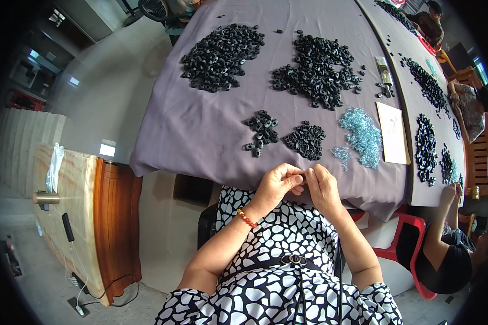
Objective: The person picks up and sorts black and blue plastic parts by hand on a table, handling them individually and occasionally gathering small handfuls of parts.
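My left hand (279, 185) and my right hand (322, 187) meet at the table's near edge, fingertips pinched together. Between them is a small dark piece, mostly covered by the fingers, so I cannot make out its kind. Just beyond my hands lies a small heap of black ring-like parts (304, 141). Left of it is a looser group of similar black parts (262, 127). To the right, small clear-blue pieces (360, 135) are spread in a pile. Two larger heaps of black parts, one at the left (222, 57) and one in the middle (320, 70), sit farther back.
A cream card (393, 132) and a flat packet (383, 73) lie right of the blue pile. A second cloth-covered table (417, 197) adjoins on the right, with people seated along it. A red chair (398, 252) stands at my right, a wooden cabinet (116, 227) at my left.
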`<move>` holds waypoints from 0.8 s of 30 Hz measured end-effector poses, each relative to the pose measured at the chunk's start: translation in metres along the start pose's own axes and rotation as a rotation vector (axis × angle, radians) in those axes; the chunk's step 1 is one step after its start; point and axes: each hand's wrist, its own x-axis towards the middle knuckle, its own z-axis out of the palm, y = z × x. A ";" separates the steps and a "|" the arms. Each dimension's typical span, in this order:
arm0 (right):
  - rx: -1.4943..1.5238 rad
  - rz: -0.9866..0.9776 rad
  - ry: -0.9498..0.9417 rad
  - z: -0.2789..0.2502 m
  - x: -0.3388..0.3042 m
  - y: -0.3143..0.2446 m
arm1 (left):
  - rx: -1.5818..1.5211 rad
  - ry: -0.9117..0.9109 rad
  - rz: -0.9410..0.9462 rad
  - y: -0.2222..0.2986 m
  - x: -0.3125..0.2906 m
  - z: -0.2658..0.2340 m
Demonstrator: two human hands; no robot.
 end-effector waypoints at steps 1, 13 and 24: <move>0.042 0.026 0.003 0.001 0.000 0.002 | 0.007 -0.005 0.003 -0.001 0.001 0.000; 0.263 0.180 -0.095 -0.002 -0.002 0.008 | 0.016 -0.029 -0.019 0.005 0.001 -0.001; -0.116 -0.186 0.032 0.002 -0.009 0.012 | 0.059 -0.074 -0.123 0.002 0.005 0.000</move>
